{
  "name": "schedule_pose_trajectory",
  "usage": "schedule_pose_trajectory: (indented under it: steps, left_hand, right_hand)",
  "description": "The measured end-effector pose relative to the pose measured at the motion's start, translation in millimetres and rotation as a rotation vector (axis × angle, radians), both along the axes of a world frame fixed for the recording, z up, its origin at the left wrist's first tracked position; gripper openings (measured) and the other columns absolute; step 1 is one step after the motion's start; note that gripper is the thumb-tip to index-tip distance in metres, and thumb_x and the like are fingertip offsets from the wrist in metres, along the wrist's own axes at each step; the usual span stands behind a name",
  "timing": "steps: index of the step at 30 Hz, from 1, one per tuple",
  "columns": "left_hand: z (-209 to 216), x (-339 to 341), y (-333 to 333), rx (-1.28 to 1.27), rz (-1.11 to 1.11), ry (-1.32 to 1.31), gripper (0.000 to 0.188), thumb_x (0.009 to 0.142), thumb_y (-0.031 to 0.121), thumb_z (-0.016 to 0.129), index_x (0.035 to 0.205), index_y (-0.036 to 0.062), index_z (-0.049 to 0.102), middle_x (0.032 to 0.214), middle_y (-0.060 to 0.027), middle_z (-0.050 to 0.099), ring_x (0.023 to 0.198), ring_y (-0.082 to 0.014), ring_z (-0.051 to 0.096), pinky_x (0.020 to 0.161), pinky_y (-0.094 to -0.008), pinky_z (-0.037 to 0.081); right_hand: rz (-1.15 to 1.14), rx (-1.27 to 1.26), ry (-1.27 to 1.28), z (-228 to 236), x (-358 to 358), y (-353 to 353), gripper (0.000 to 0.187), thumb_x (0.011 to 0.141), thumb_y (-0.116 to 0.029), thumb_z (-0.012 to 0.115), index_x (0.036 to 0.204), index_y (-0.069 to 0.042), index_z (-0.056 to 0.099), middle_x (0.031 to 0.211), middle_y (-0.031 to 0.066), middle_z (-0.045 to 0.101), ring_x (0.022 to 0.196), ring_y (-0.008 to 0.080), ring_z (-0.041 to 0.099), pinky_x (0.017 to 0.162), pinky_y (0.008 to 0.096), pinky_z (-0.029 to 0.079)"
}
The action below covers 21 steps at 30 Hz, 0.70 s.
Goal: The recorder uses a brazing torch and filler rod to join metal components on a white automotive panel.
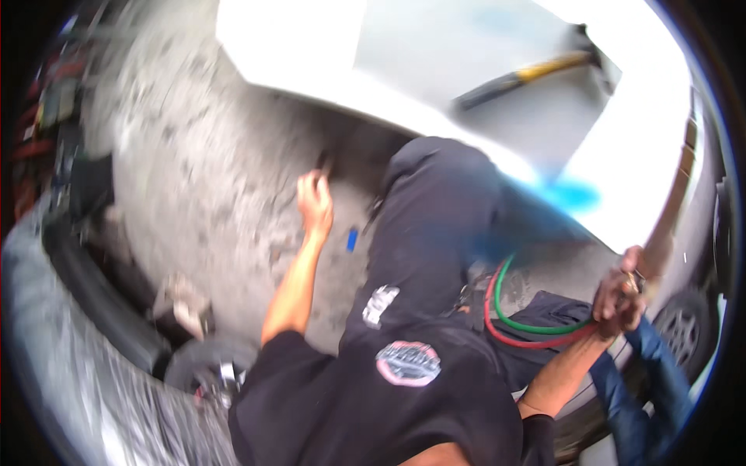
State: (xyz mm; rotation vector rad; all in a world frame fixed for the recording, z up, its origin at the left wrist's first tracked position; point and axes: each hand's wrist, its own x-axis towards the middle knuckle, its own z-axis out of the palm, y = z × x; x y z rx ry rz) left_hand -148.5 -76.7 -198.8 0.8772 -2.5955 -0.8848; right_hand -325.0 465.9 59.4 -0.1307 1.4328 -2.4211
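Note:
Low over the concrete floor, my left hand (315,203) is closed, fingers curled around a small dark thing (323,161) too blurred to name. Out to the right, my right hand (619,299) grips a gas torch, with a brass-coloured part (636,281) showing at the fingers. From that hand, a red hose (489,303) and a green hose (501,299) loop back toward my waist. Ahead of my knee lies a large white vehicle panel (311,81). On its grey recessed part rests a hammer (528,74) with a yellow and black handle.
A small blue piece (352,240) lies on the floor (171,147). To the left are a long black bumper-like part (101,287), a wheel (210,361) and grey plastic sheeting (70,365). At right are blue trouser-like fabric (633,380) and a car wheel (680,330).

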Motion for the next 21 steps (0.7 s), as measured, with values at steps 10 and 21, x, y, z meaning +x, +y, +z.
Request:
schedule_pose_trajectory:
  steps: [10, 21]
  left_hand:
    - [-6.8, 4.9, -2.7, 0.088, -0.013, -0.174, 0.031, 0.091, 0.009, 0.063, 0.120, 0.0000, 0.059, 0.113, -0.0239, 0.061, 0.107, -0.0410, 0.060, 0.094, -0.0491, 0.049]
    - [-50.1, 8.2, 1.2, -0.275, 0.141, -0.444, 0.050, 0.090, 0.020, 0.073, 0.131, 0.0029, 0.050, 0.126, -0.0250, 0.055, 0.119, -0.0450, 0.055, 0.101, -0.0541, 0.046]
  right_hand:
    - [-0.067, -0.012, 0.224, 21.0, -7.1, -29.2, 0.092, 0.099, -0.021, 0.070, 0.167, -0.007, 0.010, 0.117, 0.0226, 0.049, 0.046, 0.0070, 0.051, 0.031, 0.0187, 0.044]
    - [-0.041, 0.034, 0.159, 5.1, -2.7, -21.5, 0.094, 0.100, -0.027, 0.070, 0.165, -0.003, 0.006, 0.117, 0.0190, 0.043, 0.047, 0.0045, 0.050, 0.031, 0.0168, 0.043]
